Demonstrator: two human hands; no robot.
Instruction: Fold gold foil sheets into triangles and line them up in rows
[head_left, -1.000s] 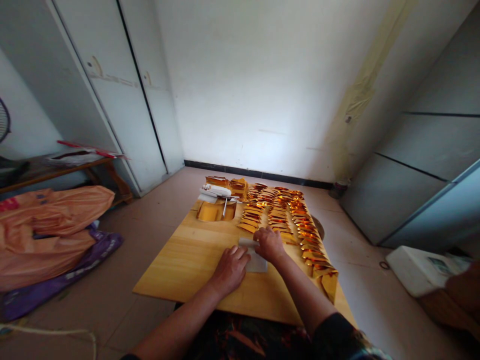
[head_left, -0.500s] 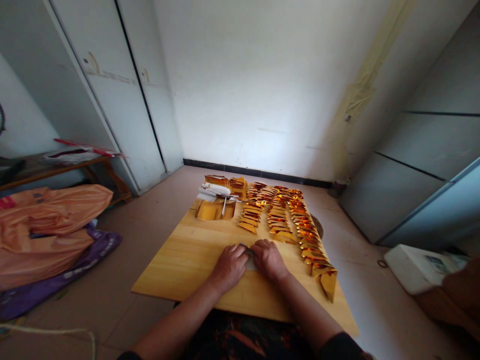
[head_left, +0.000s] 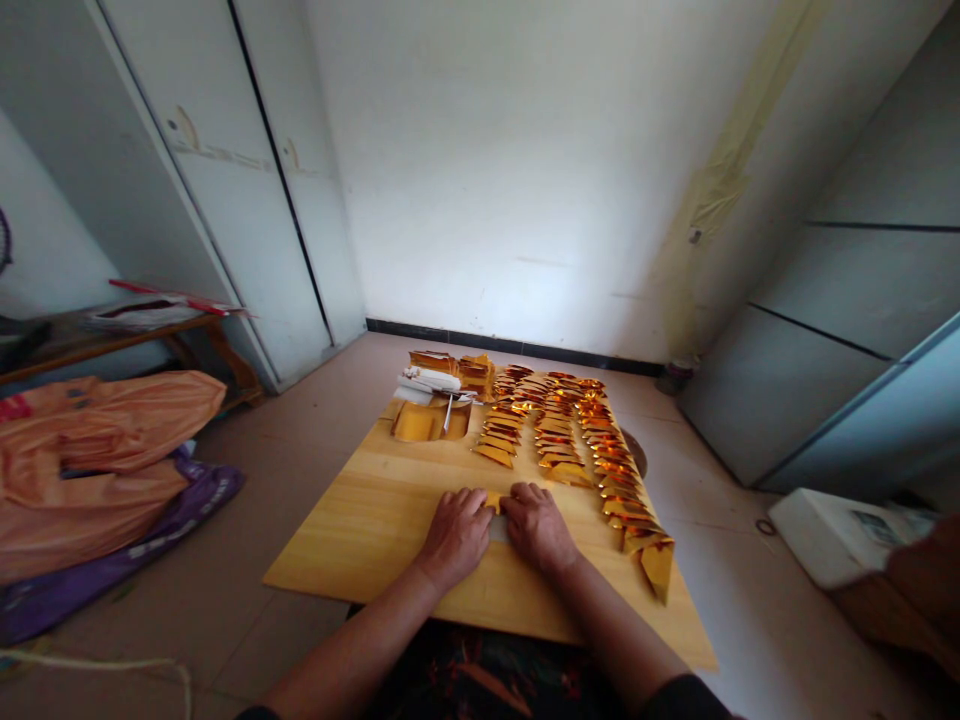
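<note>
Both of my hands work close together near the front of the wooden board. The curled fingers of my left hand grip the left end of a small piece of gold foil paper. My right hand holds the right end, its fingers closed too. Most of the paper is hidden by the fingers. Below it, between the hands, a greyish-white piece of paper shows. Folded gold foil pieces stand in several overlapping rows beyond my right hand.
On the wooden board, gold paper sheets, a white bundle and scissors-like metal lie at the back left. Orange cloth or plastic is heaped on the left. A white box stands at the right.
The paper between my hands showed a dark grey edge before; now its gold side faces up. My hands have barely shifted. The rows of folded foil are unchanged.
</note>
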